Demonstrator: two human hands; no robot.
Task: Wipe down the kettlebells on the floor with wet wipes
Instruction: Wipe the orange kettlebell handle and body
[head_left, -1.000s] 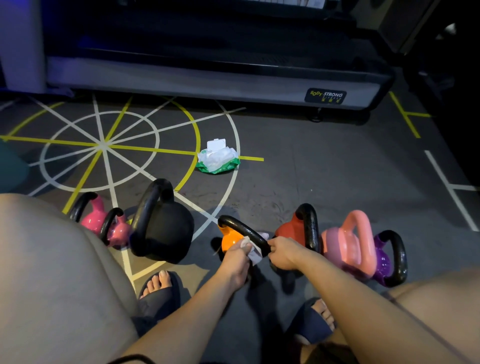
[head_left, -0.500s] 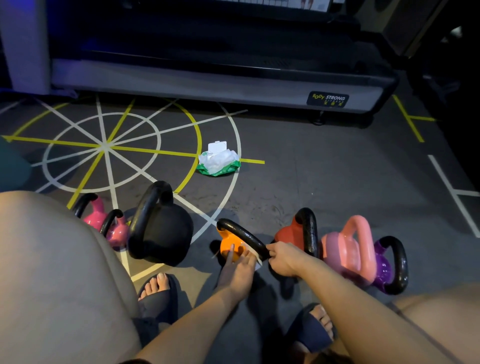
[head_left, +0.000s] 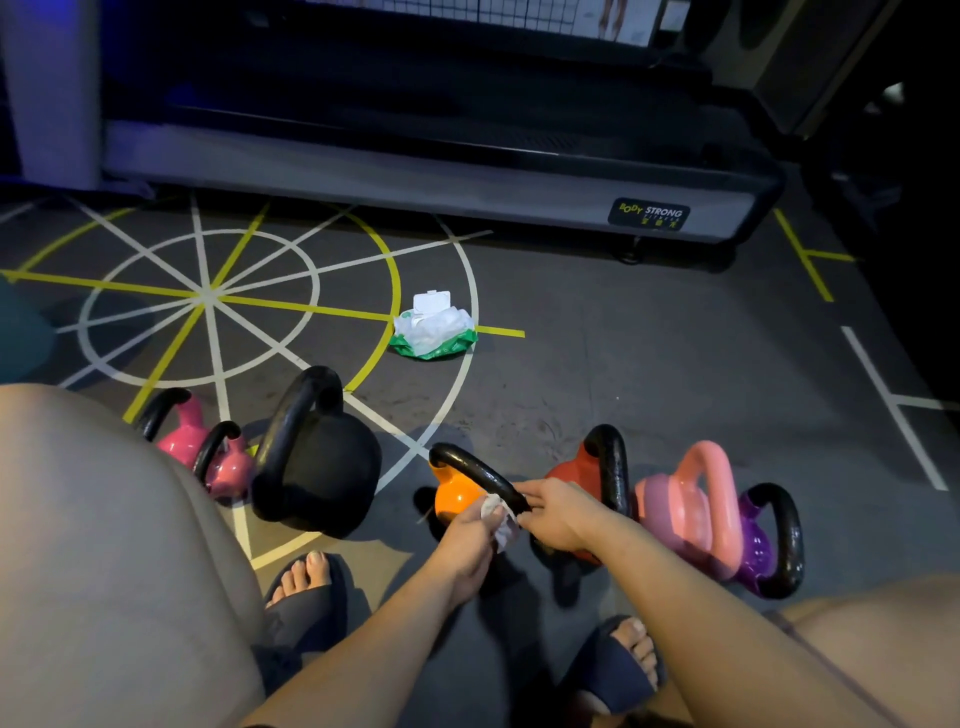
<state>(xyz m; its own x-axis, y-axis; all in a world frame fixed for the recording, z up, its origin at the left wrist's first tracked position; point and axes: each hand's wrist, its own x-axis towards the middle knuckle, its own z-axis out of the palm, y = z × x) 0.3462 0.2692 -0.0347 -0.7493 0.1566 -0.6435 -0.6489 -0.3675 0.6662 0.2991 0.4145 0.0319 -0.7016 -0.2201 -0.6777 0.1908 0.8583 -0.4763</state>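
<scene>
Orange kettlebell (head_left: 456, 496) sits on the floor (head_left: 623, 364), lower centre of frame, its black handle slanting toward the person. Left hand (head_left: 470, 535) pinches a crumpled wipe (head_left: 496, 514) against the near end of that handle. Right hand (head_left: 556, 514) is curled round the same end, steadying it.

Step looks like mid-wipe on the handle. Next probably: drag the wipe up the handle, then over the body.

Red kettlebell (head_left: 571, 470), pink kettlebell (head_left: 685, 499) and purple kettlebell (head_left: 753, 551) are to the right, black kettlebell (head_left: 322, 467) to the left. Wipe pack (head_left: 434, 330) lies open mid-frame, well apart from both hands.
</scene>
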